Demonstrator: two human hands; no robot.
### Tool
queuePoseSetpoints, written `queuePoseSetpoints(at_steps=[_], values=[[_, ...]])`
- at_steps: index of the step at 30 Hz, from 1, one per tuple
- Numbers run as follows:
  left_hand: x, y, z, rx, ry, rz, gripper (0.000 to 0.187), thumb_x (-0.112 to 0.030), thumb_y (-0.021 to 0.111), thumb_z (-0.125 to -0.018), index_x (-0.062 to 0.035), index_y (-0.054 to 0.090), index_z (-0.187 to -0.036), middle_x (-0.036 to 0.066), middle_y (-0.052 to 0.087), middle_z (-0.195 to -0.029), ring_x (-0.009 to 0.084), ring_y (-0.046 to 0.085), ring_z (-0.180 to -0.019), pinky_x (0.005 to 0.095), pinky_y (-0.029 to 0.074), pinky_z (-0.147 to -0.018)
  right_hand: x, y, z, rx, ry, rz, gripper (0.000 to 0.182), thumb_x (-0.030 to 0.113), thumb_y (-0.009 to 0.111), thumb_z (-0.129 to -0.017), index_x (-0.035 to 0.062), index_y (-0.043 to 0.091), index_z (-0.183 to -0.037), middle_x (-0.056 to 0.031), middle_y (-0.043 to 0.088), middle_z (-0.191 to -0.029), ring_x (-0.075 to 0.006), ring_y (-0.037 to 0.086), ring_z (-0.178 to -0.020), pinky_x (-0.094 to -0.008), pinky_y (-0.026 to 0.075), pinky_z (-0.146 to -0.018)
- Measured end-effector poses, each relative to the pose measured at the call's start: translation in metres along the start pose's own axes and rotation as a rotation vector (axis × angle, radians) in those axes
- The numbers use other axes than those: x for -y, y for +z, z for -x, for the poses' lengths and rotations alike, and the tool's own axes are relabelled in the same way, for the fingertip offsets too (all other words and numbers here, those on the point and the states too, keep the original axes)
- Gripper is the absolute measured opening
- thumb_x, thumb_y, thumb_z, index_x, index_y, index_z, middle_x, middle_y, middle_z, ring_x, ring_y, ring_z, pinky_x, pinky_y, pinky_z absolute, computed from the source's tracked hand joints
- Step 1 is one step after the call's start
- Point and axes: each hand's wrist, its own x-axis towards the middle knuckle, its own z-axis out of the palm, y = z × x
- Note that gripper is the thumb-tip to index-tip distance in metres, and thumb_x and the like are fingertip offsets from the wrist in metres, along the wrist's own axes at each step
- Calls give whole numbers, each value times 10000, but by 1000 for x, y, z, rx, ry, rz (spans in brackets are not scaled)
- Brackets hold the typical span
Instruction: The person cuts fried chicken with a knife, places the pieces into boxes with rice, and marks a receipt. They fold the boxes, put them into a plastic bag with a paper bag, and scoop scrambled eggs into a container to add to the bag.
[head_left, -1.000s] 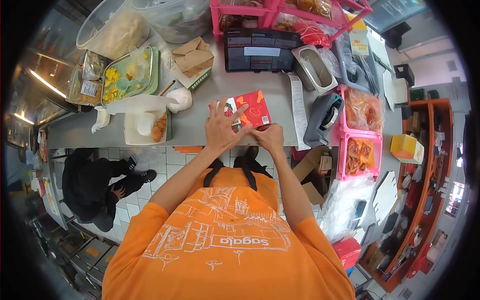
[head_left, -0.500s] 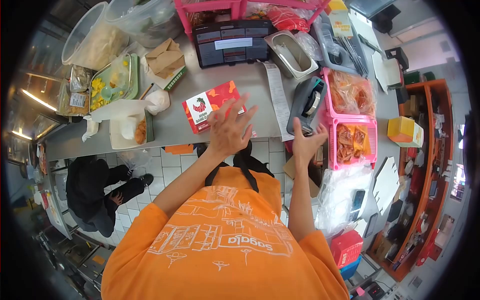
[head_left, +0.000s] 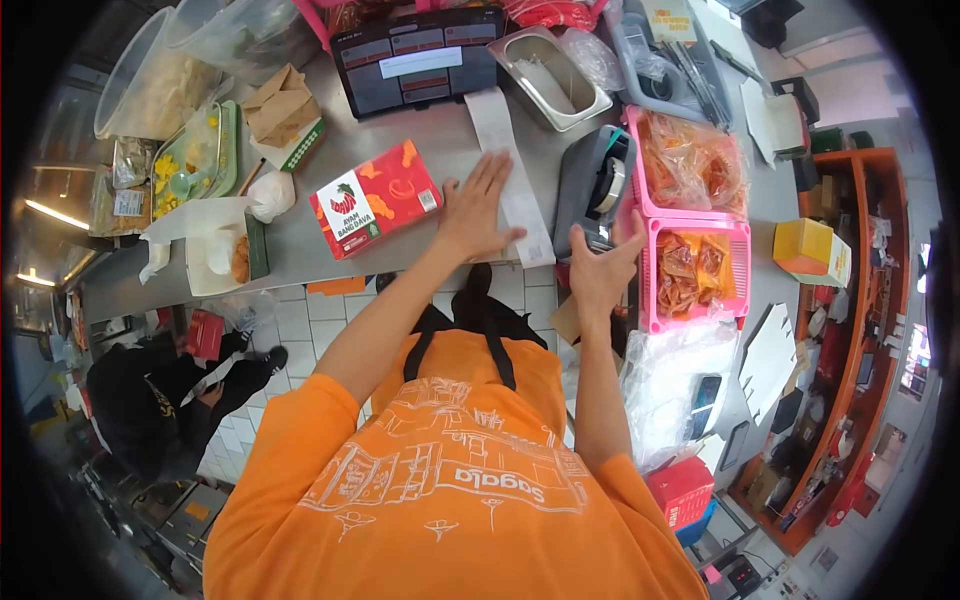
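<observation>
My left hand [head_left: 476, 214] lies with fingers spread at the left edge of a long printed receipt [head_left: 522, 215], its fingertips over the paper. Just left of that hand sits a closed red and white food box [head_left: 375, 198] printed "AYAM BANG DAVA". My right hand [head_left: 603, 262] is open, thumb and fingers apart, at the near end of a dark tape dispenser [head_left: 578, 185]. A roll of tape [head_left: 607, 187] shows in the dispenser. Right of this hand stands a pink basket [head_left: 652, 290] holding bagged orange-red sauce.
A tablet [head_left: 420, 62] and a metal tray [head_left: 555, 80] stand at the back. On the left are an open box with fried food [head_left: 240, 256], a brown paper box [head_left: 280, 105] and a green tray [head_left: 228, 150]. A person in black [head_left: 140, 410] is beyond the counter's left end.
My left hand has moved right, off the red box and onto the receipt. My right hand stays open by the dispenser. The person at left now has a red box near them.
</observation>
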Motion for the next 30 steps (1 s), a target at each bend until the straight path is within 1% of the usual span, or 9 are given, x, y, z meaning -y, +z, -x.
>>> queuePoseSetpoints(at_steps=[6, 13, 15, 16, 18, 22, 25, 27, 30], values=[[0, -24, -20, 142, -58, 82, 1344, -564, 893, -528, -82, 210, -1580, 53, 166, -1676, 207, 128, -1549, 637, 242, -1127, -2, 19, 11, 57, -48, -27, 825, 249, 829, -799, 11, 360, -1434, -360, 569, -1314, -430, 572, -1262, -415, 456, -1029], [-2, -27, 3, -88, 15, 291, 1194, -491, 854, -680, -77, 190, -1581, 78, 161, -1678, 228, 185, -1539, 589, 237, -1141, -7, 15, 12, 101, -69, -101, 867, 248, 839, -804, -43, 325, -1438, -254, 481, -1431, -405, 494, -1341, -427, 380, -1104], [-11, -70, 44, -272, 152, 346, 990, -427, 804, -778, -84, 297, -1555, 98, 334, -1619, 204, 316, -1496, 504, 288, -1102, -8, 0, 21, -101, -280, 297, 740, 189, 825, -811, -51, 401, -1367, -180, 483, -1400, -358, 535, -1259, -403, 384, -1087], [-5, -79, 73, -502, 146, 271, 744, -342, 772, -818, -107, 483, -1463, 87, 563, -1455, 185, 504, -1364, 405, 333, -1034, -6, -5, 28, -102, -281, 291, 740, 189, 825, -811, -51, 401, -1367, -180, 483, -1400, -358, 535, -1259, -403, 384, -1087], [39, -105, 135, -766, 10, 161, 366, -226, 711, -864, -106, 665, -1207, 45, 717, -1155, 202, 656, -1064, 358, 389, -978, -2, -15, 48, -153, -506, -135, 544, 121, 802, -803, 25, 530, -1263, -163, 638, -1057, -312, 624, -1029, -391, 475, -944], [282, -136, 303, -1202, -975, -250, 221, -161, 690, -914, -40, 654, -1095, 118, 699, -1010, 246, 661, -960, 394, 509, -826, 28, 20, 80, 691, -550, -261, 200, 51, 767, -769, 77, 665, -939, -85, 667, -968, -276, 613, -1049, -406, 467, -958], [381, -163, 350, -596, -1427, -581, 430, -367, 563, -989, -17, 653, -1223, 171, 706, -1117, 307, 664, -1015, 467, 484, -903, 77, 102, 100, 896, -946, -190, 416, 178, 762, -804, 139, 620, -1193, -105, 580, -1294, -326, 464, -1321, -494, 301, -1173], [471, -136, 394, -623, -1086, -217, 551, -463, 474, -1024, -3, 629, -1284, 176, 715, -1053, 277, 685, -941, 417, 519, -854, 91, 156, 117, 776, -1106, -56, 435, 193, 759, -801, 181, 615, -1211, -97, 519, -1412, -337, 361, -1425, -549, 209, -1215], [490, -121, 386, -454, -1170, 365, 546, -501, 443, -1049, -23, 671, -1181, 76, 691, -914, 199, 671, -836, 346, 538, -673, 80, 197, 116, 657, -1120, 63, 408, 215, 756, -802, 214, 631, -1190, -85, 482, -1477, -350, 310, -1460, -587, 174, -1212]])
